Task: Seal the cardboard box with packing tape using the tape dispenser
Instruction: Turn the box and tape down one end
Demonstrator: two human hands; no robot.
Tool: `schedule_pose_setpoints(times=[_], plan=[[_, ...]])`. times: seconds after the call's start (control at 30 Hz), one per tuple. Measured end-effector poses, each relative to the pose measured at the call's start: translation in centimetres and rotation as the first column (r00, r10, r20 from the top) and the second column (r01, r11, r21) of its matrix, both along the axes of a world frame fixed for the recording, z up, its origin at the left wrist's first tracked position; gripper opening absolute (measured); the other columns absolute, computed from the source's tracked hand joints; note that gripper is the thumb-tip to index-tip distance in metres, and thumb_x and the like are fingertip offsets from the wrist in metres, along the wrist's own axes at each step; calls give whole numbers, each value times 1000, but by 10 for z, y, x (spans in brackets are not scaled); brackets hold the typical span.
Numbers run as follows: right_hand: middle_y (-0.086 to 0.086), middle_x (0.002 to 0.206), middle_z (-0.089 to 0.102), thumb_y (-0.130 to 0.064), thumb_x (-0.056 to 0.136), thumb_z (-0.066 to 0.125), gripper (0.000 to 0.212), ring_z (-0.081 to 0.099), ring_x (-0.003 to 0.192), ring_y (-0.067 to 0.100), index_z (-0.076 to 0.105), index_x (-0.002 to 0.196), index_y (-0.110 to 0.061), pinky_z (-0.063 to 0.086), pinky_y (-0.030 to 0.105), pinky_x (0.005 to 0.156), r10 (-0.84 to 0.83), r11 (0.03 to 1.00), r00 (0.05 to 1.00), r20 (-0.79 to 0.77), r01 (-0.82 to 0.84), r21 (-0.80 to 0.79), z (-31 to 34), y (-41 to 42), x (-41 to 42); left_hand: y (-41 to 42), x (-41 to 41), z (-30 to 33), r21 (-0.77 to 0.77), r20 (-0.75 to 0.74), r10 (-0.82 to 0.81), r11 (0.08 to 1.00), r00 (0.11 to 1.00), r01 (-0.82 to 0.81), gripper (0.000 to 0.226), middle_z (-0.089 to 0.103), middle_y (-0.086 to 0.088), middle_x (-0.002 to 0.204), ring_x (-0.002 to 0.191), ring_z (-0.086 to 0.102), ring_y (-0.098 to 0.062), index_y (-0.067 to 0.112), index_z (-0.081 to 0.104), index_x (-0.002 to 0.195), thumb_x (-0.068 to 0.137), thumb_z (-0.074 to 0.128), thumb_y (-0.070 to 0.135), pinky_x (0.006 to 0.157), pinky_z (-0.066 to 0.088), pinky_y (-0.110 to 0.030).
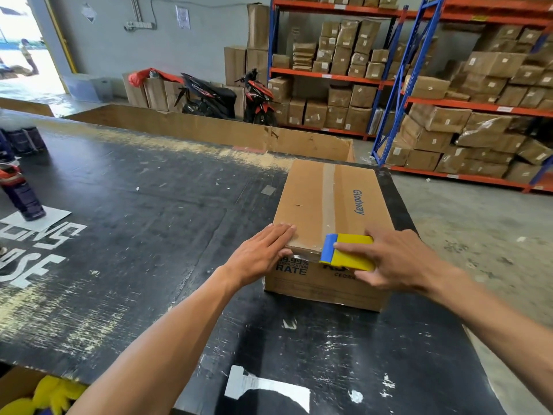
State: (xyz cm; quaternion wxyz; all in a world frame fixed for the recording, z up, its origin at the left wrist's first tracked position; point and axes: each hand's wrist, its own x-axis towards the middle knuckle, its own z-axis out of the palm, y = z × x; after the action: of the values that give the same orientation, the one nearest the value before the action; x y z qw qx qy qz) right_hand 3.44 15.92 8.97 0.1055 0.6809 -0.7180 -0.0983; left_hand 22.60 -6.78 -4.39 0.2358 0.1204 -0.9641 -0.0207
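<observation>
A closed cardboard box (pixel 302 202) lies on the black table (pixel 134 205), its long side pointing away from me. A strip of clear packing tape (pixel 328 193) runs along its top seam to the near edge. My left hand (pixel 260 254) lies flat on the box's near left corner, fingers together, holding nothing. My right hand (pixel 395 262) grips a yellow and blue tape dispenser (pixel 347 253), pressed over the near top edge of the box where the tape ends. Clear tape also wraps down onto the front face.
Dark bottles (pixel 22 193) stand at the table's left edge. A white paper label (pixel 266 387) lies on the near table. A low cardboard wall (pixel 209 127) runs behind the table. Shelving racks (pixel 466 106) full of boxes stand to the right; two motorbikes (pixel 227 97) are parked behind.
</observation>
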Motion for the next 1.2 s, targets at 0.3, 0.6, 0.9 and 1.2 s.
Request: schedule_pose_setpoints(times=[0.3,0.6,0.9,1.2], plan=[[3,114,52,-55,93,50,60,57,99,22,29,149,-52,36,29,68,-16,999,1000,21,15,38,-2,-10,-1,-9,-22,32,-330,251,-73,931,965,157,63,9,-8,166,154,5,-21,14,7,159,107,11,50,125,-2,-45],[2,111,53,-62,89,50,60,60,94,22,33,146,-54,31,28,65,22,998,1000,-6,-23,-56,-10,-11,-3,0,-49,21,-218,311,-157,948,938,231,71,28,-11,161,149,27,-23,5,29,154,105,6,51,123,17,-38],[0,90,55,-63,83,50,55,43,63,16,45,138,-57,16,24,48,124,987,992,-28,-126,-101,-3,-3,-13,-4,-47,19,-186,309,-147,960,940,211,72,29,-10,161,149,26,-21,8,27,156,104,9,55,123,17,-35],[-1,73,55,-56,70,49,58,49,41,19,65,124,-45,23,20,41,132,990,988,78,-127,-63,-6,43,-62,0,-50,23,-232,297,-158,945,942,232,67,26,-10,162,150,24,-21,9,21,157,106,18,52,123,11,-35]])
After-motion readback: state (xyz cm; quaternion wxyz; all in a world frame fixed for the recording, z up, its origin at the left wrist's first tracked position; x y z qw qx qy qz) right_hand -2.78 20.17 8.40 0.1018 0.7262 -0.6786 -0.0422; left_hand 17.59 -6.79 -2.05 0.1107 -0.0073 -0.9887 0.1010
